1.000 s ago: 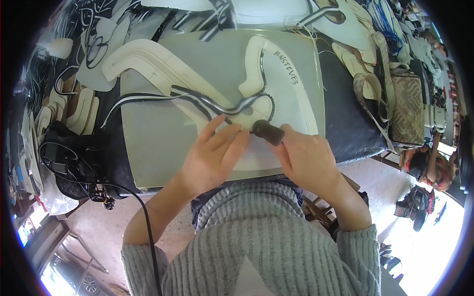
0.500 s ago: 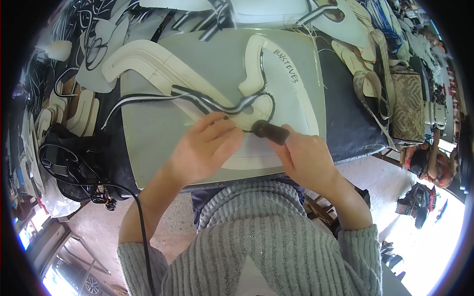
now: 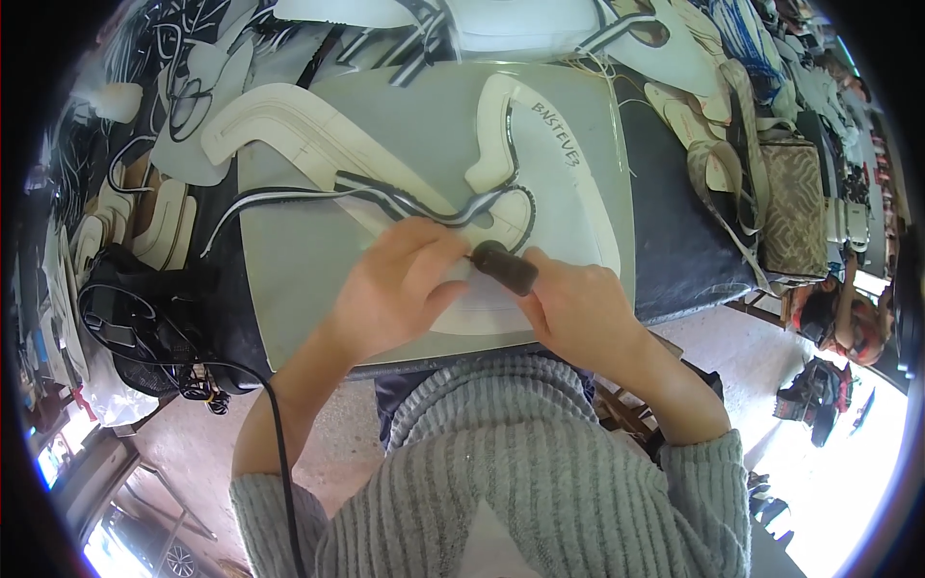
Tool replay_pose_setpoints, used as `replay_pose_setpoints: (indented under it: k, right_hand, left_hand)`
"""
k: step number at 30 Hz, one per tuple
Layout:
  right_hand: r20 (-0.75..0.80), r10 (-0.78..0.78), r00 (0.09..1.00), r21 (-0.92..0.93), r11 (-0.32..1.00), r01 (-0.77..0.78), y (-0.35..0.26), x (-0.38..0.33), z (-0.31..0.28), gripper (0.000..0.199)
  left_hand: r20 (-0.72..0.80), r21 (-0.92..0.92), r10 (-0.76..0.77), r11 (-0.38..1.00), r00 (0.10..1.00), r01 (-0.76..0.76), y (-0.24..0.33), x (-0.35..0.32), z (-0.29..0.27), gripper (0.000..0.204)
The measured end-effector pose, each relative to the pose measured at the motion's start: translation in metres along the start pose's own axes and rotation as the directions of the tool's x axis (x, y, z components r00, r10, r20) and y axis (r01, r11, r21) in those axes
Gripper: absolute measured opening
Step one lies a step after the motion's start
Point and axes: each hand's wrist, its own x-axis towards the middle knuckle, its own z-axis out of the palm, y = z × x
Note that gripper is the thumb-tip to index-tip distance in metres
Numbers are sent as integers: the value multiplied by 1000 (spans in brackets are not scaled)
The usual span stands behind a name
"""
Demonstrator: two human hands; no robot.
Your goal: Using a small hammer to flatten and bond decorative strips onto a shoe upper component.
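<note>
A cream curved template (image 3: 289,125) lies on a grey-green board (image 3: 289,289), its rounded lower end near my hands. A black-and-white striped strip (image 3: 289,194) crosses it, and dark edging follows the rounded end. My left hand (image 3: 400,284) rests over that end, bent fingers pressed at the edge where the strip runs under them; the thumb stays apart below. My right hand (image 3: 578,303) grips a tool with a stubby dark handle (image 3: 506,268), tilted toward my left fingertips. Its working tip is mostly hidden there. Beneath the template is a white curved sheet (image 3: 568,212) with handwriting on it.
White cut pieces and striped strips (image 3: 414,63) lie at the far edge. To the left are stacked cream pieces (image 3: 159,222) and a black bag with cables (image 3: 135,318). A patterned snakeskin-look bag (image 3: 795,202) stands at the right, beside straps (image 3: 723,164).
My right hand and the dark-handled tool have shifted slightly left, closer to my left fingers. My left hand has barely moved.
</note>
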Motion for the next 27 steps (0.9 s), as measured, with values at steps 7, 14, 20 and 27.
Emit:
replay_pose_setpoints:
  k: [7, 14, 20, 27]
  right_hand:
    - [-10, 10, 1000, 34, 999, -9, 3, -2, 5, 24]
    - [-208, -40, 977, 129, 989, 68, -6, 4, -4, 24]
    - [-17, -29, 999, 23, 999, 30, -10, 8, -8, 25]
    - [-17, 12, 1000, 75, 997, -10, -1, 2, 0, 25]
  left_hand:
    - [37, 150, 95, 984, 995, -99, -8, -6, -8, 37]
    - [-5, 201, 178, 964, 984, -174, -10, -4, -6, 35]
    - [-72, 125, 123, 986, 990, -114, -10, -6, -2, 38]
    - [9, 8, -136, 991, 991, 136, -5, -1, -13, 54]
